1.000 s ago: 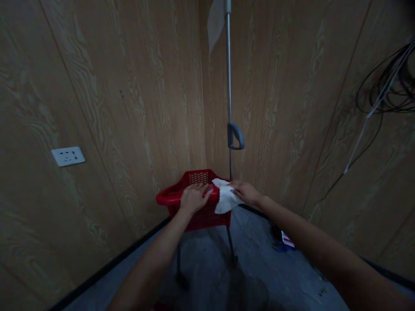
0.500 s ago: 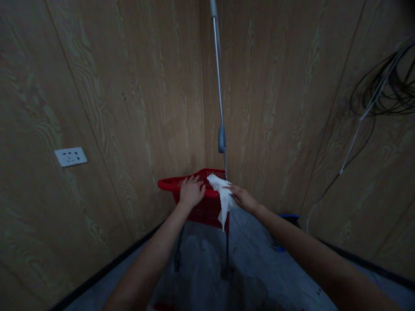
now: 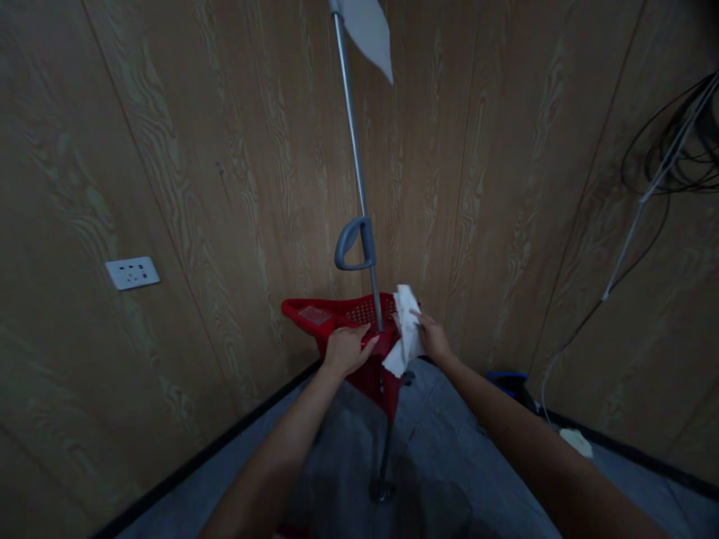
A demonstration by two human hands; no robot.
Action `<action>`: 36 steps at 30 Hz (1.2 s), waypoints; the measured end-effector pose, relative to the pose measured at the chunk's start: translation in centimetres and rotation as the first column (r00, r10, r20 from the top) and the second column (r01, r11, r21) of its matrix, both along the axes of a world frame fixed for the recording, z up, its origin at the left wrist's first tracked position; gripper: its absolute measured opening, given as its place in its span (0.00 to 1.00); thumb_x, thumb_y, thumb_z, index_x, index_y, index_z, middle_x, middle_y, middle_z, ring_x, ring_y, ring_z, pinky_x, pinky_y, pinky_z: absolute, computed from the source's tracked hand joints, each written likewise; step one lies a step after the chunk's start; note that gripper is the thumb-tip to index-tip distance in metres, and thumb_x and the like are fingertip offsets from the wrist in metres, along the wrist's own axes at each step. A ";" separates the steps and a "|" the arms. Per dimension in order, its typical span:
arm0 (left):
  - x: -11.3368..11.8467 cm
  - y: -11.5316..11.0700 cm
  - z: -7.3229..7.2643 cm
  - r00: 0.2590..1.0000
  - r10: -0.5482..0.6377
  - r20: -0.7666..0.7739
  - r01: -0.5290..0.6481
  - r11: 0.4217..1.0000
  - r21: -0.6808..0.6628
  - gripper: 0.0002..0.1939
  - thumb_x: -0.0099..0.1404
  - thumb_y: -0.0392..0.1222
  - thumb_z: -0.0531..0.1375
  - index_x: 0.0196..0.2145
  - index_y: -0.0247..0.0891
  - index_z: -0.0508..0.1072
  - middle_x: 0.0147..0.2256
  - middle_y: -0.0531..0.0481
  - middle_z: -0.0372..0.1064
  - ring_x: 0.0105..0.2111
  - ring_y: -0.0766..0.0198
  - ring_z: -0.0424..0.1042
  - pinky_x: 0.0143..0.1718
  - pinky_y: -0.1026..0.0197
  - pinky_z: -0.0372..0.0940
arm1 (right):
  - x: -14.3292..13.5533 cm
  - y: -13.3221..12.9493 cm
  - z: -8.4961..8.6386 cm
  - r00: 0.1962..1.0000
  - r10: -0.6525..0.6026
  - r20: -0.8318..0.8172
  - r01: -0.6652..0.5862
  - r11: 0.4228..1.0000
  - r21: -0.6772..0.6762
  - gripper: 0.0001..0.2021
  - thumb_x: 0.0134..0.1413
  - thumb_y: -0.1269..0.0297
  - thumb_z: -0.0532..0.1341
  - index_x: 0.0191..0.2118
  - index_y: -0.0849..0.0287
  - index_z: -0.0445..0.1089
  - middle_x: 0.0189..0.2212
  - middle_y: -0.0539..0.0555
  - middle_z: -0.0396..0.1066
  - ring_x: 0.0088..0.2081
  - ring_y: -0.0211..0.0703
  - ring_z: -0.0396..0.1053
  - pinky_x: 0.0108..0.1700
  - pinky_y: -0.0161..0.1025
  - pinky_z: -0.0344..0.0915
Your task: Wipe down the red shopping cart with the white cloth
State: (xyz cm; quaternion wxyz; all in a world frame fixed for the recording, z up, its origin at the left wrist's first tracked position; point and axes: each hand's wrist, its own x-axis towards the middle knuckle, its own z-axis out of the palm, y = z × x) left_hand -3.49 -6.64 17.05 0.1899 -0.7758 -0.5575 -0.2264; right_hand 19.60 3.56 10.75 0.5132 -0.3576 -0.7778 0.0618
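A red plastic basket cart on dark legs stands in front of me, turned with one corner toward me. From that corner rises a metal pole with a grey loop handle and a white flag at its top. My left hand grips the basket's near rim, left of the pole's foot. My right hand holds a white cloth or paper towel against the rim right of the pole. Its fingers are partly behind the cloth.
Wood-patterned walls meet behind the cart. A white power socket is on the left wall. Black cables hang at the right. A blue-edged dark object and a pale crumpled piece lie on the grey floor.
The cart has turned, bringing the pole's corner nearer to me and the grey handle round to the left. The white cloth has shifted slightly right and up with my right hand.
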 end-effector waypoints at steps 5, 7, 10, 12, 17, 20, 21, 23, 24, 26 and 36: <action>-2.1 0.0 -0.4 0.993 -0.107 0.040 0.106 0.994 0.042 0.19 0.64 0.50 0.47 0.40 0.40 0.73 0.38 0.47 0.74 0.38 0.62 0.71 0.47 0.56 0.60 | -4.0 0.4 -0.3 0.968 0.247 0.042 -0.246 0.969 -0.021 0.19 0.56 0.67 0.48 0.53 0.57 0.61 0.51 0.56 0.64 0.53 0.45 0.60 0.55 0.47 0.55; -2.6 0.1 -0.4 0.986 -0.161 0.033 0.159 0.985 0.062 0.17 0.64 0.48 0.48 0.40 0.41 0.73 0.38 0.49 0.74 0.37 0.63 0.71 0.49 0.56 0.59 | -6.1 0.2 -0.6 0.935 0.336 0.115 -0.335 0.942 -0.026 0.19 0.56 0.67 0.49 0.54 0.58 0.60 0.51 0.57 0.63 0.53 0.46 0.60 0.55 0.48 0.55; -3.2 0.6 -0.5 0.978 -0.207 -0.009 0.207 0.976 0.072 0.17 0.65 0.48 0.47 0.36 0.40 0.73 0.35 0.49 0.74 0.35 0.64 0.71 0.47 0.57 0.60 | -7.4 0.5 -1.0 0.909 0.357 0.216 -0.363 0.932 -0.012 0.18 0.55 0.70 0.48 0.51 0.61 0.62 0.49 0.59 0.65 0.51 0.46 0.60 0.57 0.50 0.50; -3.7 1.1 -0.7 0.973 -0.223 -0.053 0.226 0.972 0.064 0.19 0.65 0.49 0.46 0.31 0.38 0.74 0.30 0.48 0.74 0.32 0.64 0.71 0.41 0.59 0.62 | -6.9 1.1 -1.1 0.882 0.370 0.293 -0.383 0.924 -0.014 0.16 0.54 0.72 0.47 0.47 0.62 0.64 0.46 0.60 0.66 0.49 0.46 0.61 0.57 0.51 0.48; -4.5 1.9 -0.7 0.960 -0.245 -0.136 0.253 0.966 0.044 0.22 0.65 0.51 0.45 0.26 0.37 0.72 0.25 0.48 0.71 0.28 0.65 0.69 0.34 0.62 0.61 | -4.5 2.0 -0.7 0.847 0.384 0.369 -0.385 0.920 -0.075 0.14 0.53 0.73 0.49 0.43 0.62 0.67 0.42 0.59 0.68 0.45 0.46 0.64 0.54 0.48 0.54; -4.9 2.0 -0.4 0.958 -0.229 -0.172 0.234 0.972 0.006 0.23 0.65 0.51 0.44 0.26 0.37 0.71 0.25 0.48 0.71 0.29 0.65 0.69 0.36 0.63 0.61 | -3.5 2.2 -0.9 0.854 0.373 0.363 -0.355 0.927 -0.117 0.17 0.52 0.74 0.49 0.47 0.62 0.65 0.47 0.59 0.66 0.49 0.46 0.62 0.53 0.47 0.55; -5.2 2.0 -0.2 0.958 -0.224 -0.176 0.226 0.974 -0.011 0.23 0.65 0.51 0.44 0.26 0.38 0.72 0.26 0.48 0.71 0.30 0.65 0.69 0.37 0.63 0.61 | -3.1 2.4 -1.1 0.862 0.357 0.359 -0.330 0.934 -0.135 0.18 0.51 0.74 0.50 0.48 0.62 0.65 0.48 0.59 0.66 0.50 0.46 0.62 0.54 0.47 0.55; -6.3 2.1 -0.1 0.963 -0.210 -0.166 0.206 0.978 -0.043 0.22 0.65 0.51 0.44 0.27 0.38 0.72 0.27 0.48 0.71 0.31 0.65 0.69 0.39 0.62 0.61 | -2.5 2.7 -1.8 0.879 0.319 0.355 -0.276 0.947 -0.168 0.20 0.49 0.75 0.50 0.49 0.62 0.64 0.49 0.59 0.65 0.51 0.47 0.61 0.54 0.47 0.54; -7.1 2.1 0.0 0.966 -0.205 -0.156 0.198 0.978 -0.061 0.22 0.65 0.51 0.45 0.27 0.39 0.72 0.27 0.49 0.71 0.32 0.65 0.69 0.40 0.61 0.61 | -2.3 2.8 -2.1 0.885 0.303 0.353 -0.255 0.951 -0.177 0.20 0.49 0.75 0.51 0.50 0.62 0.64 0.49 0.58 0.65 0.51 0.47 0.61 0.54 0.47 0.54; -8.9 2.0 0.1 0.975 -0.185 -0.126 0.176 0.981 -0.079 0.20 0.65 0.49 0.45 0.28 0.39 0.72 0.28 0.49 0.71 0.33 0.64 0.69 0.43 0.60 0.61 | -2.1 3.0 -3.0 0.892 0.283 0.353 -0.231 0.956 -0.182 0.20 0.49 0.75 0.51 0.50 0.62 0.65 0.49 0.58 0.66 0.51 0.46 0.62 0.54 0.46 0.55; -4.7 0.3 -2.3 0.960 -0.131 -0.249 0.149 0.987 0.056 0.23 0.64 0.41 0.46 0.57 0.44 0.55 0.58 0.49 0.53 0.59 0.59 0.47 0.59 0.51 0.42 | -9.9 0.3 -4.4 0.889 0.197 0.414 -0.138 0.976 -0.168 0.19 0.54 0.76 0.49 0.50 0.61 0.64 0.46 0.59 0.67 0.47 0.43 0.63 0.51 0.41 0.57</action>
